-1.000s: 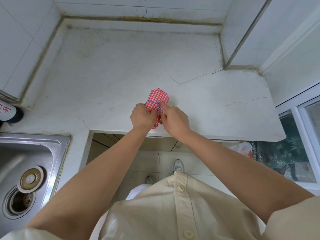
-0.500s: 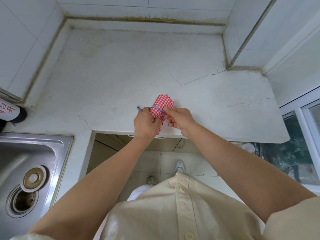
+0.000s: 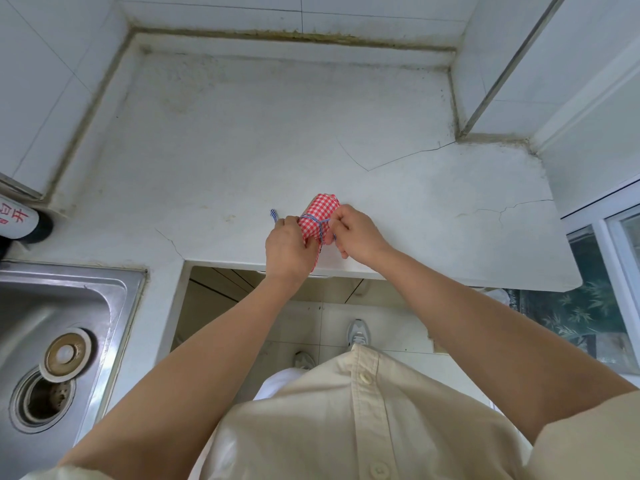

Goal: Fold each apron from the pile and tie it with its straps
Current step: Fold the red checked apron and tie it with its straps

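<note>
A red-and-white checked apron (image 3: 320,216) is rolled into a small bundle near the front edge of the white counter (image 3: 242,150). A thin blue-and-white strap (image 3: 318,226) is wound round its middle. My left hand (image 3: 287,247) grips the bundle's left side and holds one strap end, whose tip (image 3: 273,213) sticks out to the left. On the right, my right hand (image 3: 356,233) pinches the other strap end beside the bundle. No other apron or pile is in view.
A steel sink (image 3: 52,341) with an open drain lies at the lower left. A bottle (image 3: 20,220) with red lettering stands at the left edge. Tiled walls close the back and left; a window frame (image 3: 609,244) is at the right. The counter is cracked.
My hands have drawn apart, pulling the strap ends out to either side of the bundle. The strap tip now shows to the left of my left hand.
</note>
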Action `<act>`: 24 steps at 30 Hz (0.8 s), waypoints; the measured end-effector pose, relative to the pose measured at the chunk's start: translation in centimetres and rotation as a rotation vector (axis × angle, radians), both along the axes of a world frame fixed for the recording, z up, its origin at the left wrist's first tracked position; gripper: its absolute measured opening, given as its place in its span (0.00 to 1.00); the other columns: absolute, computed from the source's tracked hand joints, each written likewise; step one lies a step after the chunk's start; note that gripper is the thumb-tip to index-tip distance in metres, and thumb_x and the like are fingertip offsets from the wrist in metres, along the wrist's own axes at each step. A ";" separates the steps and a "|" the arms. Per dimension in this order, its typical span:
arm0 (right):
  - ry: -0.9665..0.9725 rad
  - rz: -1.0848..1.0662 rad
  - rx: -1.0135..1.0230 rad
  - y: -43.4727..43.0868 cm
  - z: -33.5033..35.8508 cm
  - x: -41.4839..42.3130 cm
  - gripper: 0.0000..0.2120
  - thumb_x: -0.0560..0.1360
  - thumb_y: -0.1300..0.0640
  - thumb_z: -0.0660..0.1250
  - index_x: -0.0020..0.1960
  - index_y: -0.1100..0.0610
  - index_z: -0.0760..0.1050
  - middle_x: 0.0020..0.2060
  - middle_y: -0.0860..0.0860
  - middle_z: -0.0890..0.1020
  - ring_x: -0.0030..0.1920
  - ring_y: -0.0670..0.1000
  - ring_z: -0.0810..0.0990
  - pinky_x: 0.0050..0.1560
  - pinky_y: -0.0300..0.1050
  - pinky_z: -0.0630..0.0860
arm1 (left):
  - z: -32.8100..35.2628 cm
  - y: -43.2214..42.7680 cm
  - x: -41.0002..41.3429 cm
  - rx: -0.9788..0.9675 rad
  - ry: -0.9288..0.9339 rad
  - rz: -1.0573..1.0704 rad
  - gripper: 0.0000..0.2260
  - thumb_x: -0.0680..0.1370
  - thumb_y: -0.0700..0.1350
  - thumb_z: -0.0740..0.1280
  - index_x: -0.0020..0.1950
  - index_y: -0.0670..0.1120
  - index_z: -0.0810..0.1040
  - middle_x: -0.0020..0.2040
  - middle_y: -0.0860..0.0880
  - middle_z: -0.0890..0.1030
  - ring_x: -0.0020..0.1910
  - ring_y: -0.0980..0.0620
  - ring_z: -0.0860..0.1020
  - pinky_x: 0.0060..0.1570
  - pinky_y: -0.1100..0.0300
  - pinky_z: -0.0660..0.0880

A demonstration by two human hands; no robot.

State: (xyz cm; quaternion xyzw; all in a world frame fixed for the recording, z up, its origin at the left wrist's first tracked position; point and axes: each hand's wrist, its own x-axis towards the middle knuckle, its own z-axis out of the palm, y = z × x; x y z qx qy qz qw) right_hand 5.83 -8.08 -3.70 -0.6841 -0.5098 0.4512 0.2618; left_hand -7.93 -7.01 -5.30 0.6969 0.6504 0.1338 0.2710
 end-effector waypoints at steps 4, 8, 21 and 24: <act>0.258 -0.147 -0.152 0.5 -0.4 -0.7 0.09 0.81 0.61 0.57 0.42 0.56 0.65 0.32 0.51 0.63 0.30 0.49 0.61 0.29 0.40 0.64 | -0.2 0.1 -0.2 0.004 -0.001 0.032 0.15 0.78 0.43 0.65 0.62 0.38 0.73 0.55 0.40 0.78 0.51 0.42 0.78 0.49 0.51 0.76; 0.579 -0.394 -0.494 0.3 -0.7 -0.5 0.15 0.75 0.47 0.71 0.52 0.56 0.72 0.28 0.48 0.57 0.23 0.46 0.53 0.22 0.37 0.56 | -0.5 -0.5 -0.4 0.068 -0.045 0.016 0.16 0.77 0.43 0.65 0.63 0.37 0.73 0.55 0.40 0.78 0.51 0.42 0.78 0.49 0.51 0.76; 0.841 -0.328 -0.510 0.2 0.8 1.1 0.14 0.75 0.46 0.70 0.39 0.53 0.71 0.21 0.45 0.64 0.21 0.42 0.55 0.22 0.33 0.54 | 0.3 0.0 -1.2 -0.015 -0.545 -0.042 0.22 0.75 0.43 0.72 0.68 0.45 0.73 0.58 0.52 0.79 0.53 0.58 0.79 0.52 0.64 0.77; 0.828 -0.272 -0.516 0.2 0.8 1.5 0.12 0.74 0.48 0.70 0.39 0.53 0.71 0.21 0.44 0.64 0.21 0.42 0.56 0.22 0.33 0.54 | 0.2 0.0 -1.7 -0.121 -0.691 -0.048 0.21 0.75 0.41 0.73 0.67 0.45 0.74 0.58 0.51 0.80 0.56 0.55 0.79 0.53 0.62 0.78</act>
